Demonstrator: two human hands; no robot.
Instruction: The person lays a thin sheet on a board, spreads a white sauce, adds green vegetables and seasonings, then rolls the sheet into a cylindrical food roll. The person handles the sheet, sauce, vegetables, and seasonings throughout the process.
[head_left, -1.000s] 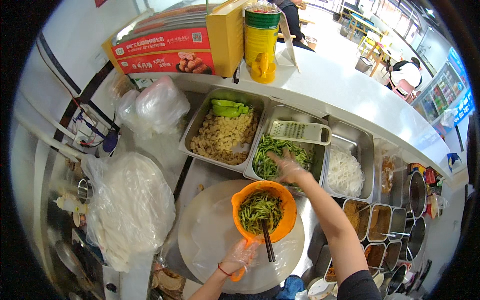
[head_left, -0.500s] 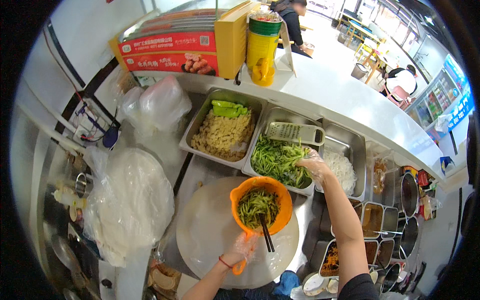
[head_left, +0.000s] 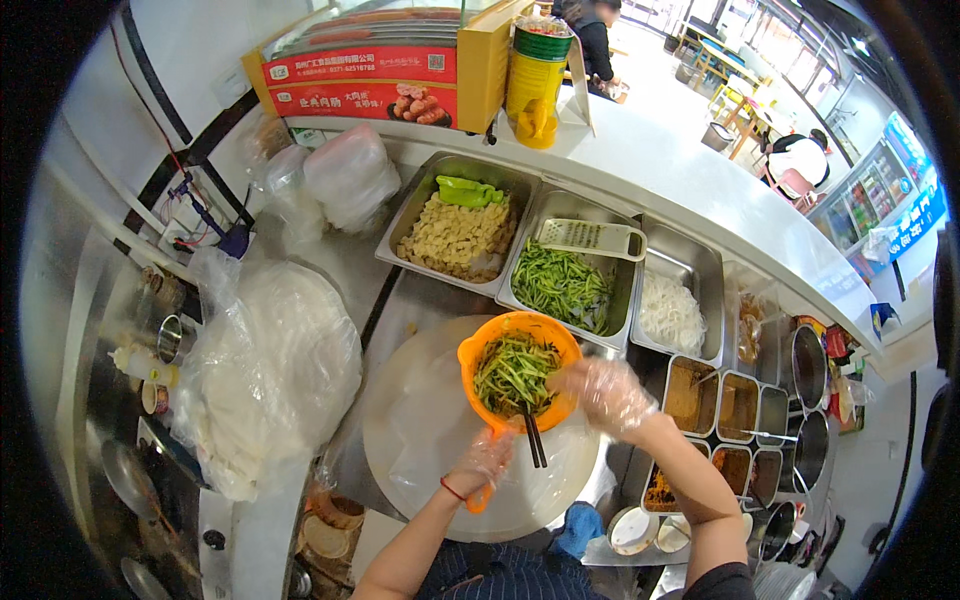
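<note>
The left hand grips the handle, the preferred hold, of the likely light, stiff orange bowl over the round board, while the right hand, closure indiscernible, is at the bowl's right side beside probably slippery cucumber shreds.

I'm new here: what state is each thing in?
Orange bowl: upright, holding green shreds.
Left hand: gloved, closed on the bowl's handle.
Right hand: gloved, at the bowl's right edge.
Chopsticks: leaning in the bowl.
Green-shred pan: uncovered, partly filled.
Grater: lying over that pan.
Yellow container: upright.
</note>
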